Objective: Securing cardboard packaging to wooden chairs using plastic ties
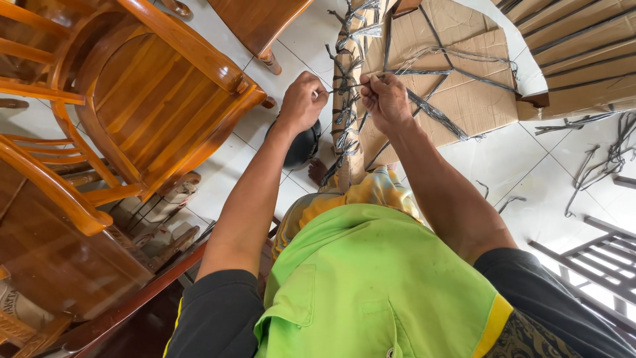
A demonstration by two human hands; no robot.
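Both the left hand (303, 101) and right hand (386, 99) are closed, pinching a grey strap (349, 85) taut between them over the wrapped cardboard bundle (350, 99), seemingly mid-tying; next needs a firm pull.

A thin grey strap (344, 85) runs taut between the two hands, pinched at each end. It belongs to a tangle of dark straps (346, 119) wound around a tall cardboard-wrapped bundle (344, 66) (frayed and twisted in places) standing on the white tiled floor.
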